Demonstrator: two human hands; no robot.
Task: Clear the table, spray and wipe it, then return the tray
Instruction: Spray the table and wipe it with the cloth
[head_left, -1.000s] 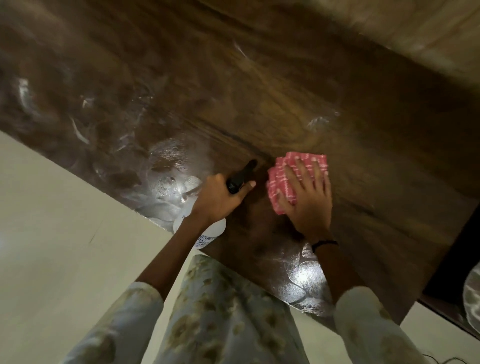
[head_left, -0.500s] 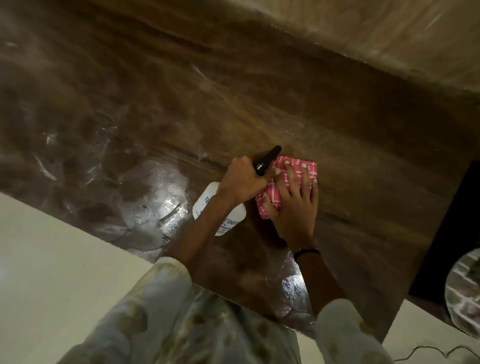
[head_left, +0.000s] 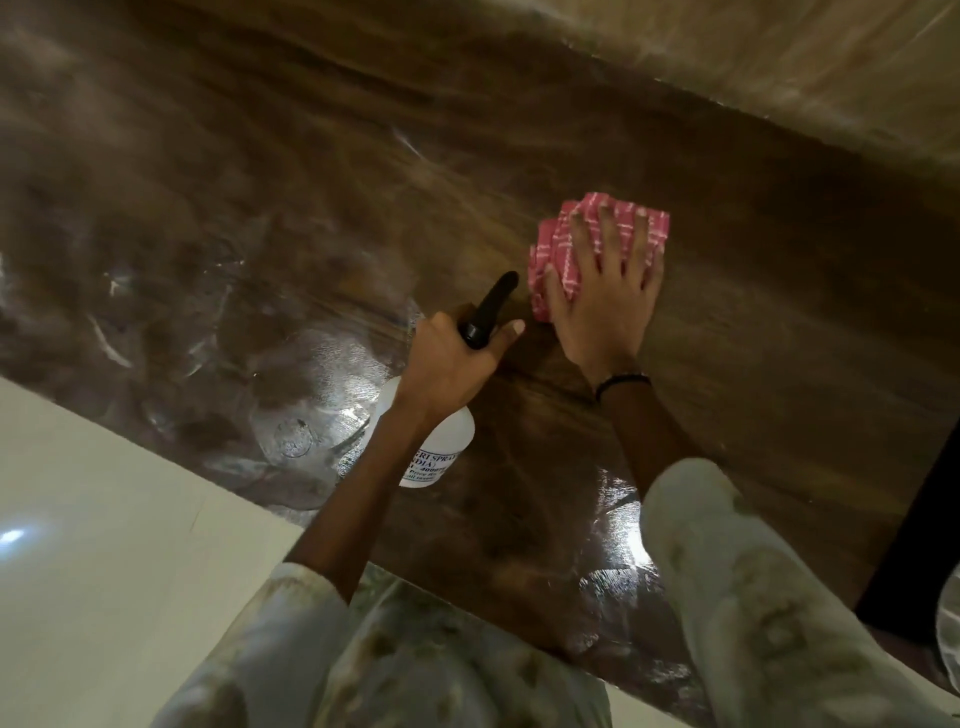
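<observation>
The dark glossy wooden table (head_left: 291, 171) fills most of the view, with wet streaks and glare on its left and near parts. My left hand (head_left: 451, 366) grips a white spray bottle (head_left: 441, 457) by its black trigger head (head_left: 491, 309), held just above the table. My right hand (head_left: 608, 291) lies flat with fingers spread on a folded red-and-white checked cloth (head_left: 553, 249), pressing it onto the tabletop to the right of the bottle's nozzle. No tray is in view.
A pale floor (head_left: 104, 561) runs along the table's near left edge. A light wall or floor strip (head_left: 779, 67) borders the far edge. A dark gap (head_left: 924, 519) and a shiny round object (head_left: 948, 629) sit at the far right.
My right hand has slid the cloth away from me and to the right across the table. The left hand with the bottle has stayed close beside it.
</observation>
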